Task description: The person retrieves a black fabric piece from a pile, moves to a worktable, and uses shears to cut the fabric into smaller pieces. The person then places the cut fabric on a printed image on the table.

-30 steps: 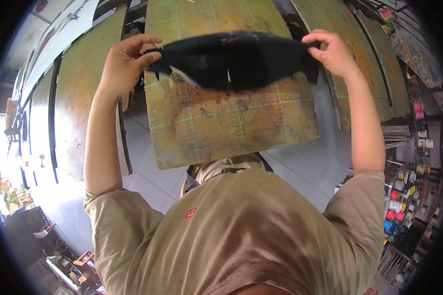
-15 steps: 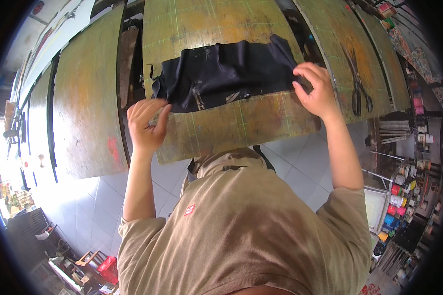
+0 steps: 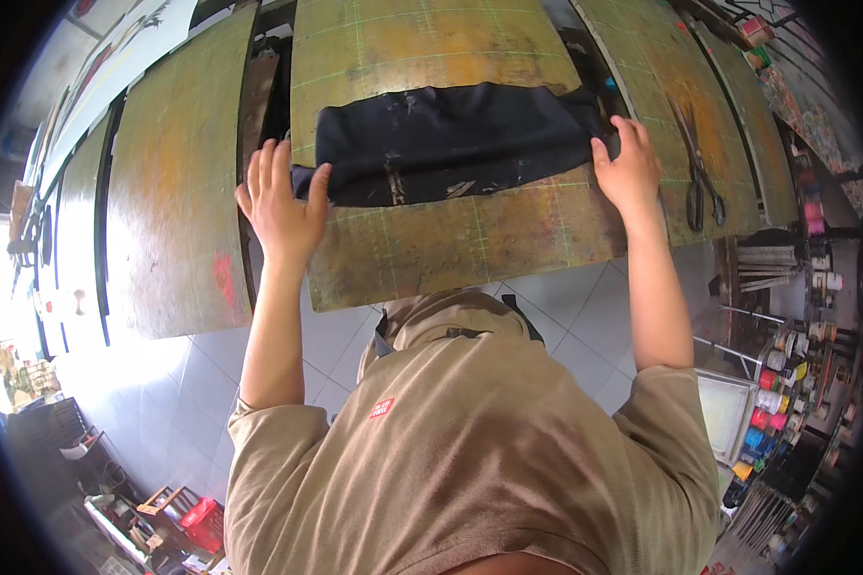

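Note:
A black cloth (image 3: pixel 451 144), stained with pale paint smears, lies lengthwise across the middle greenish-yellow board (image 3: pixel 403 254). Its upper side is mostly smooth, with a long crease and slight ripples. My left hand (image 3: pixel 286 206) is open at the cloth's left end, fingers stretched and thumb by the lower left corner. At the other end is my right hand (image 3: pixel 629 172), also open, its thumb and fingers apart beside the cloth's right edge. Whether that thumb touches the fabric, I cannot tell.
Dark scissors (image 3: pixel 698 182) rest on the right-hand board (image 3: pixel 647 72). Another board (image 3: pixel 177 192) stands to the left, with dark gaps between the boards. Shelves of colourful paint containers (image 3: pixel 772 402) are at the right, and a red container (image 3: pixel 201 524) is at the lower left.
The cloth has become flatter and smoother, its raised folds gone. My left hand has opened its fingers and moved slightly up; my right hand has shifted a little to the right.

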Tool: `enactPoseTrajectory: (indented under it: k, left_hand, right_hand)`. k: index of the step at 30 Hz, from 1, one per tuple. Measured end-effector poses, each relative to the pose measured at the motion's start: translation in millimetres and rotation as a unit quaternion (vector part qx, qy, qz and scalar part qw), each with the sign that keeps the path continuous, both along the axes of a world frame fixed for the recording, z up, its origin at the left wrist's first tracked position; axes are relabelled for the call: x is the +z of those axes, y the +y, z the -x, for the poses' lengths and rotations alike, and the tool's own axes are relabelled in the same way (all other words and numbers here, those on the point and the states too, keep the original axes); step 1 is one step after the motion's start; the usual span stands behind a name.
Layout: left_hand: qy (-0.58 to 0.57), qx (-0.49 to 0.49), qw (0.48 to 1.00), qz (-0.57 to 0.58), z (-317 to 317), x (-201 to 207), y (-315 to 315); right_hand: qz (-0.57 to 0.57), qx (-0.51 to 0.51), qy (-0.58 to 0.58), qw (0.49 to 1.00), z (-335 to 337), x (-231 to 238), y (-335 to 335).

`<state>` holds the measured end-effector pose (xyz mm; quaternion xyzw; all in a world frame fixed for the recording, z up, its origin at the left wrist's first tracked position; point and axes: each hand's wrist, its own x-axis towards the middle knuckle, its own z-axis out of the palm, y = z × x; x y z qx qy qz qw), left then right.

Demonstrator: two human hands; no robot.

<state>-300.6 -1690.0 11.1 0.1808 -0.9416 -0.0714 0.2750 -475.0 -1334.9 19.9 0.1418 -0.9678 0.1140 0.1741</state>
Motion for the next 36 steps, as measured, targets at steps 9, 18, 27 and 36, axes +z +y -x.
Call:
enactPoseTrajectory:
  k: [9,18,27,36]
  left_hand:
    - [-0.014,-0.307,0.94,-0.149,12,-3,40]
    - [-0.119,-0.348,0.926,-0.091,-2,15,45]
    - [0.026,-0.24,0.957,-0.164,86,7,29]
    - [0.008,-0.075,0.996,-0.055,104,-22,37]
  right_hand:
    - [0.073,0.33,-0.041,0.94,-31,-1,-39]
    - [0.072,0.374,-0.082,0.921,-47,11,-29]
    - [0.183,0.315,-0.063,0.929,13,14,-67]
    - [0.016,0.073,0.008,0.997,24,-23,-77]
